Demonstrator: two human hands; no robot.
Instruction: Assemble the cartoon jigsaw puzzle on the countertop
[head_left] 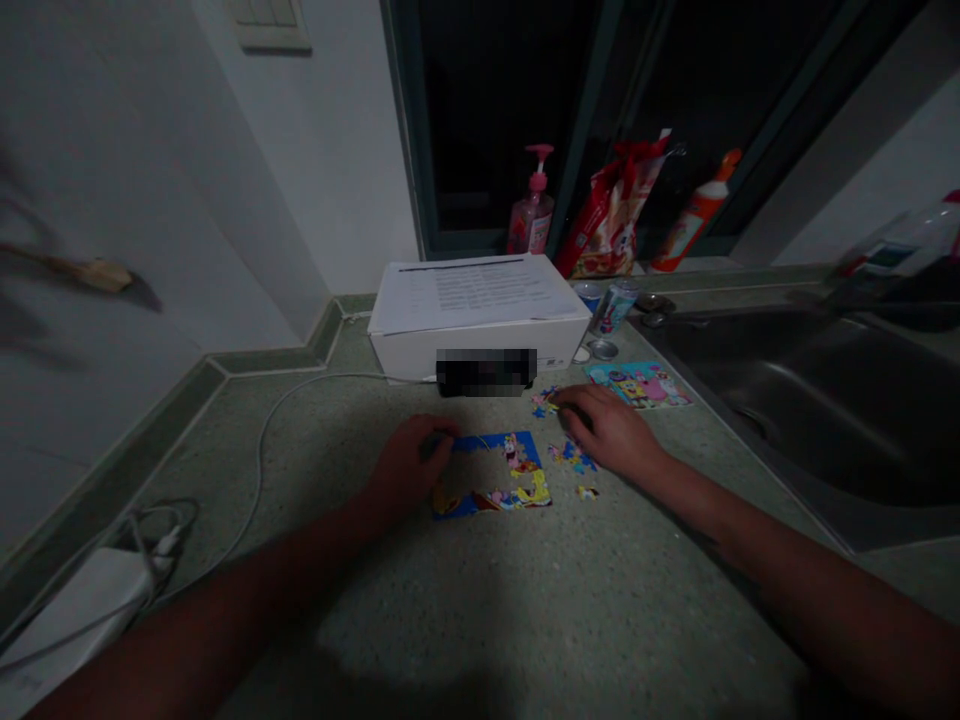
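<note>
A partly assembled jigsaw puzzle (534, 488) lies flat on the counter, its blue and yellow border framing a gap that shows the counter surface. My left hand (411, 462) is at its upper left edge, thumb and forefinger curled in close on the corner and covering part of that side. My right hand (609, 428) reaches over the loose jigsaw pieces (541, 402), forefinger touching them and thumb held apart. More loose pieces (576, 456) lie under and beside its thumb, and a single piece (587, 493) sits nearer me. A colourful picture card (641, 384) rests beyond my right hand.
Behind the puzzle stands a white box (480, 300) with a dark device (486, 374) before it. Cans (615, 308) stand right of the box. A sink (840, 400) borders the right. A white cable (259, 470) crosses the left counter. Bottles, including a pink pump bottle (531, 220), line the window.
</note>
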